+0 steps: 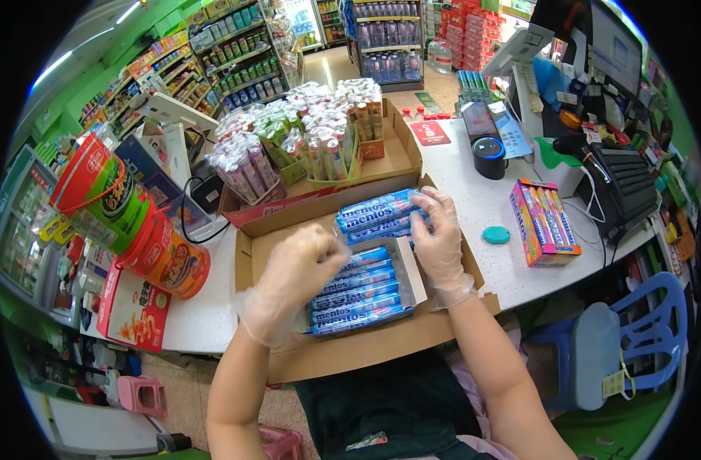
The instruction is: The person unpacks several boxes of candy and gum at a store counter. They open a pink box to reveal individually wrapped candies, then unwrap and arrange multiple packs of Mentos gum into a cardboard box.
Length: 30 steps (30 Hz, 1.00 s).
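A shallow cardboard tray (373, 351) lies on the white counter before me. In it stands a small display box (416, 276) with several blue Mentos rolls (356, 299). Behind that box, more blue Mentos rolls (376, 213) lie together under clear film. My right hand (439, 241), in a clear plastic glove, has its thumb and fingers on the right end of these wrapped rolls. My left hand (304, 259), gloved too, is curled above the left part of the display box; its fingertips are blurred, and whether it pinches anything does not show.
Behind the tray, a second carton (402, 138) holds several packs of candy tubes. Red and green plastic tubs (149, 224) stand at the left. To the right are a teal oval case (496, 234), a Mentos display box (543, 224), a black round device (489, 156) and a blue chair (644, 333).
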Each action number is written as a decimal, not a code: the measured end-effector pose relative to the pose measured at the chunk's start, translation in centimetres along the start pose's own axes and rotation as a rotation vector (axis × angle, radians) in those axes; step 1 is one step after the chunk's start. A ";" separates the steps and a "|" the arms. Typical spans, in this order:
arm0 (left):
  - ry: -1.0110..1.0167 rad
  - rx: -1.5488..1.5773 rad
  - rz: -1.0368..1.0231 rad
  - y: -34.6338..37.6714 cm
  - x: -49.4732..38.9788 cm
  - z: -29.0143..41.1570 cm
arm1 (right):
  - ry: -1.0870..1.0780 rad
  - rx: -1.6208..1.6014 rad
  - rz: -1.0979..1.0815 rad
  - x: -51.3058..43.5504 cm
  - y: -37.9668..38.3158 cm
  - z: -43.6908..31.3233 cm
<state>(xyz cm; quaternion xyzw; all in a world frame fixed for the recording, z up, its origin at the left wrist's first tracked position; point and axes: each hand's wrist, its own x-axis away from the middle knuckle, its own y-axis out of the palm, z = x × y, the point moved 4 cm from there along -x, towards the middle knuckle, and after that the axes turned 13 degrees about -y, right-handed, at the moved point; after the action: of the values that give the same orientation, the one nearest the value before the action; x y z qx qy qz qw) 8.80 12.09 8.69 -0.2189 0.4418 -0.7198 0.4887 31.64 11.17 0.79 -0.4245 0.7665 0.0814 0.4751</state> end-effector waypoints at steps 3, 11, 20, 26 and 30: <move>0.110 -0.213 -0.006 0.8 2.4 0.3 | -0.089 -0.029 -0.005 -0.6 -0.7 -1.6; 0.056 -0.473 0.056 3.3 2.8 0.7 | -0.196 -0.104 -0.024 -1.0 -0.9 -3.0; 0.086 -0.150 0.096 0.5 -0.1 1.9 | -0.044 -0.257 0.067 -0.8 -0.9 -2.3; -0.066 -0.060 0.024 -0.1 -5.9 2.7 | -0.056 -0.190 -0.007 -0.8 -0.6 -1.5; 0.019 -0.089 0.062 2.4 -8.1 2.3 | -0.036 -0.073 -0.114 -0.4 0.1 -0.4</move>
<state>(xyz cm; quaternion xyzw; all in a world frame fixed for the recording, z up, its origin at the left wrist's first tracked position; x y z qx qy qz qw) 15.25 18.10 8.81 -0.2197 0.4845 -0.6859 0.4965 31.38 11.26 1.26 -0.4829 0.7288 0.0899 0.4770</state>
